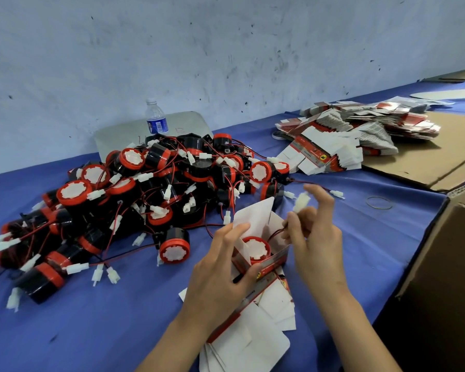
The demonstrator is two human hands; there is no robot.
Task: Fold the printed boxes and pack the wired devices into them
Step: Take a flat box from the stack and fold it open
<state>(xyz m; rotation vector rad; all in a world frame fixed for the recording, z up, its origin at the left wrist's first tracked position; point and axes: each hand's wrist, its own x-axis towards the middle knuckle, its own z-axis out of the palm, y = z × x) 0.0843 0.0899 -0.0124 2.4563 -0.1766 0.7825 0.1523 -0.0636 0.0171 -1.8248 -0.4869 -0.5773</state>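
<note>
At lower centre, a thin, easily creased printed box (261, 260) holding a device (256, 248) is gripped by the left hand (220, 269), while its limp wire (275, 233) is seemingly pinched by the right hand (313, 232).

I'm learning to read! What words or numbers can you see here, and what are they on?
Nothing here is clear enough to read.
Water bottle: blue label, print too small.
Grey board behind the bottle: faint handwritten marks, unclear.
Box held by the left hand: red strip of print, blurred.
Flat boxes: print and a yellow badge, too small.
</note>
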